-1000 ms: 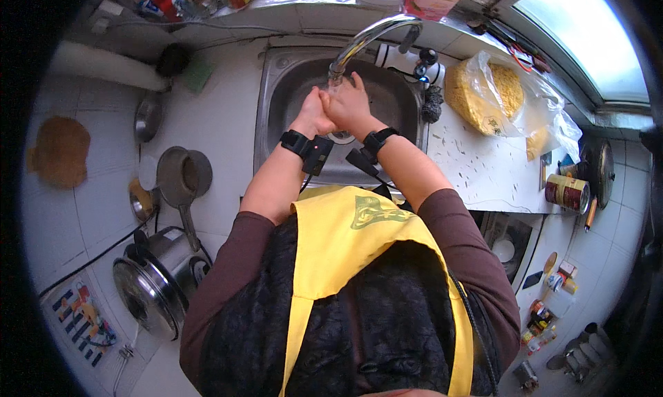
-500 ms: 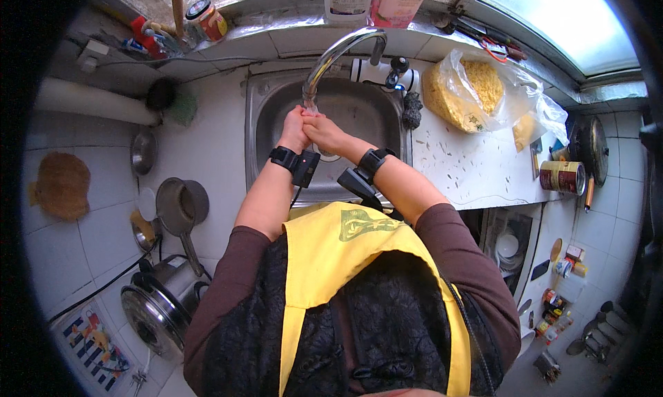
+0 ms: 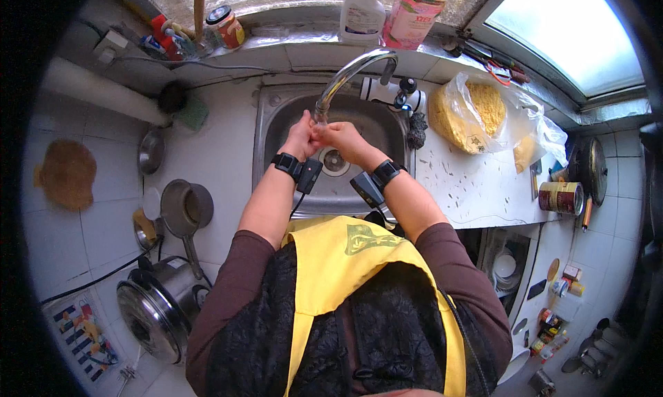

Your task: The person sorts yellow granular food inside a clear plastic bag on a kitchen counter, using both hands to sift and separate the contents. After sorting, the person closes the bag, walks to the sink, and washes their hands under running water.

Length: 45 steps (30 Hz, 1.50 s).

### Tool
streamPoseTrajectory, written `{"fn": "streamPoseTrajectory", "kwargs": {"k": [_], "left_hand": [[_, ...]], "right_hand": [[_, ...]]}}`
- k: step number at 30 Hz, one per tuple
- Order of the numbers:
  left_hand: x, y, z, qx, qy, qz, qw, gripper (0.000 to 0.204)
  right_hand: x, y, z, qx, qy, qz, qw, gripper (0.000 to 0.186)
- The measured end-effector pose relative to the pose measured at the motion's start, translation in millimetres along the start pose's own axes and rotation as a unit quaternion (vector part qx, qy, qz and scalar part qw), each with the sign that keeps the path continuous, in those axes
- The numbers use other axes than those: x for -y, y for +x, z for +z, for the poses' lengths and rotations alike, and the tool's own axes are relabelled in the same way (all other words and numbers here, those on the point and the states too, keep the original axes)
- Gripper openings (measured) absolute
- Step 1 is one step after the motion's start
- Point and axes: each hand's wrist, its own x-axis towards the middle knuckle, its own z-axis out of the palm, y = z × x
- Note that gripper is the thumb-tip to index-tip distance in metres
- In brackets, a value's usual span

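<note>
Left hand (image 3: pixel 302 136): raised over the steel sink (image 3: pixel 273 131), fingers curled and pressed against the right hand, directly under the spout of the curved chrome faucet (image 3: pixel 352 72). Holds nothing that can be made out; black wrist device strapped just below it.

Right hand (image 3: pixel 345 140): beside and touching the left hand, fingers bent toward it, nothing visibly held. Black wrist device likewise on the forearm.

Faucet: rises from the back rim of the sink and arches forward, its outlet just above the joined hands. Whether water runs cannot be told.

Sink: set in a white tiled counter, drain (image 3: pixel 336 162) visible beneath the hands.

Surroundings: clear plastic bag of yellow contents (image 3: pixel 476 110) on the counter to the right; tin can (image 3: pixel 561 197) further right; small saucepan (image 3: pixel 185 207) and lidded steel pot (image 3: pixel 157 307) on the left; white bottle (image 3: pixel 362 14) and pink bottle (image 3: pixel 413 14) on the window ledge behind the faucet.
</note>
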Motion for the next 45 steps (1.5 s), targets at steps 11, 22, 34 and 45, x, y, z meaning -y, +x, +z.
{"fn": "streamPoseTrajectory", "kwargs": {"k": [11, 22, 34, 45], "left_hand": [[46, -38, 50, 0.069, -0.178, 0.116, 0.975, 0.027], [39, -65, 61, 0.137, -0.158, 0.026, 0.978, 0.042], [42, -51, 50, 0.329, -0.297, -0.056, 0.895, 0.063], [22, -47, 70, -0.016, -0.068, 0.080, 0.994, 0.060]], "right_hand": [[-4, 26, 4, -0.051, 0.283, -0.025, 0.957, 0.017], [5, 36, -7, -0.143, 0.220, 0.051, 0.964, 0.036], [8, 22, 28, -0.183, -0.424, -0.151, 0.874, 0.037], [-12, -4, 23, -0.020, -0.463, -0.281, 0.840, 0.049]]}}
